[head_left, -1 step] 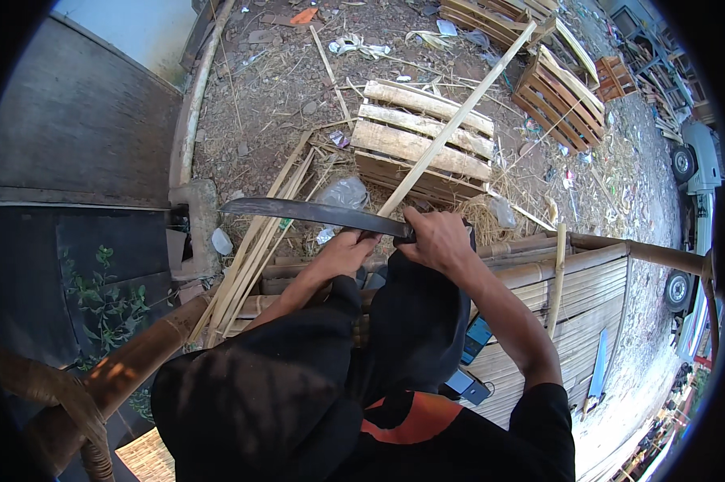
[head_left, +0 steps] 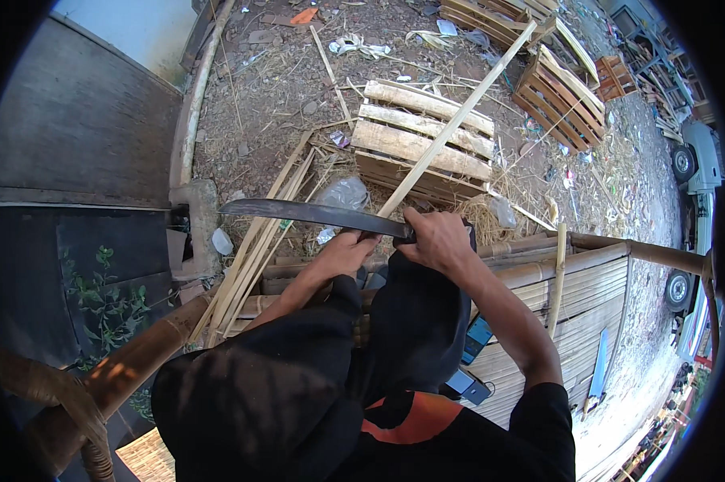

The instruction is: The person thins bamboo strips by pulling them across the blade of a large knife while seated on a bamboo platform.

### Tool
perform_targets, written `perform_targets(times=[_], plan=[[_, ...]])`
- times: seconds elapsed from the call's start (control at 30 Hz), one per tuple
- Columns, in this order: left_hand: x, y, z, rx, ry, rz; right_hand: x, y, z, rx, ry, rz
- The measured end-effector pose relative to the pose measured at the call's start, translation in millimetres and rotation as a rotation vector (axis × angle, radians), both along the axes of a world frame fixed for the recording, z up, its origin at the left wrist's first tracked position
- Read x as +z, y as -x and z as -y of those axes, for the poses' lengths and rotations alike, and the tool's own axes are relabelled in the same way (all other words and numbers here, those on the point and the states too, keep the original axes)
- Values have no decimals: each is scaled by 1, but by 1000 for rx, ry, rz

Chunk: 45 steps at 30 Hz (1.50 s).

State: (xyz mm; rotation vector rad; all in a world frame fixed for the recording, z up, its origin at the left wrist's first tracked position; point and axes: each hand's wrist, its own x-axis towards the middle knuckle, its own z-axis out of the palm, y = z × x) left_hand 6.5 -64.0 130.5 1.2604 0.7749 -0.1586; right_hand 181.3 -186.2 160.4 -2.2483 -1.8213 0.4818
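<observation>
Pale strip (head_left: 436,149), near end gripped in left hand (head_left: 346,254), right hand (head_left: 438,240) holding machete (head_left: 314,212) across it

Slatted wooden crate (head_left: 391,138) on littered dirt ground (head_left: 270,88), clear plastic bag (head_left: 344,193) just beside it. Second crate (head_left: 551,100) farther right, tilted. Orange scrap (head_left: 304,15) at top. Leafy plant (head_left: 109,296) near dark panels, left. Blue strip (head_left: 599,368) on bamboo bench (head_left: 531,353). Vehicle (head_left: 706,165) at right edge, wheels showing.
</observation>
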Motion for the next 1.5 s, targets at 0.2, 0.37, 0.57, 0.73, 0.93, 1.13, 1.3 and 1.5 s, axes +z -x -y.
perform_targets(times=[0.2,0.37,0.57,0.73,0.93,1.13,1.3,1.5], plan=[[-32,10,-5,-69,41,-88,10,-2,-11,24,96,25],[-9,11,-5,10,97,94,-4,-20,-16,-62,115,95],[-14,35,-3,-78,-12,83,-18,-90,-2,-335,117,214],[-40,40,7,-131,-31,226,-26,-131,21,-530,134,154],[-31,29,3,21,235,99,-33,-40,14,-268,-2,37],[-35,38,-6,-9,536,90,-34,-29,-1,-17,22,41],[-16,28,-8,58,522,115,-41,-47,-4,-22,-22,100],[-24,33,-14,87,596,147,-57,-58,2,-102,-33,155]])
